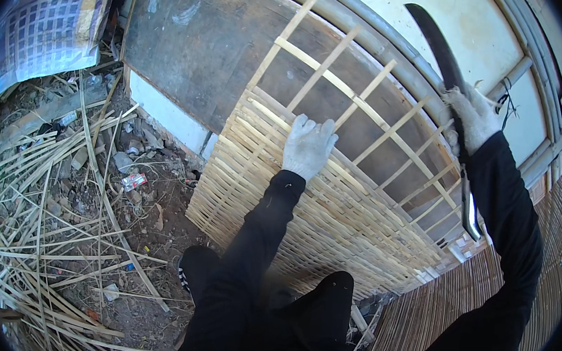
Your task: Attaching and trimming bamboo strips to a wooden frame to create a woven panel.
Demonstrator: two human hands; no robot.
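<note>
A woven bamboo panel (303, 225) leans in front of me, tightly woven below, with bare upright slats and a crosswise slat (343, 87) forming an open grid above. My left hand (309, 150), in a whitish work glove, has its fingers curled over the top edge of the dense weave. Raised at the upper right, my gloved right hand (477, 118) is closed round a curved machete (435, 45), its dark blade pointing up and left. Below that hand hangs a dark, shiny-edged length (471, 211); I cannot tell whether it belongs to the same tool.
Loose bamboo strips (37, 247) lie heaped on the littered dirt at the left. Behind the panel stands a dark board (192, 45), with bamboo poles (376, 32) along its top. A printed sheet (44, 31) hangs at the upper left. Slatted matting (445, 299) stretches across the lower right.
</note>
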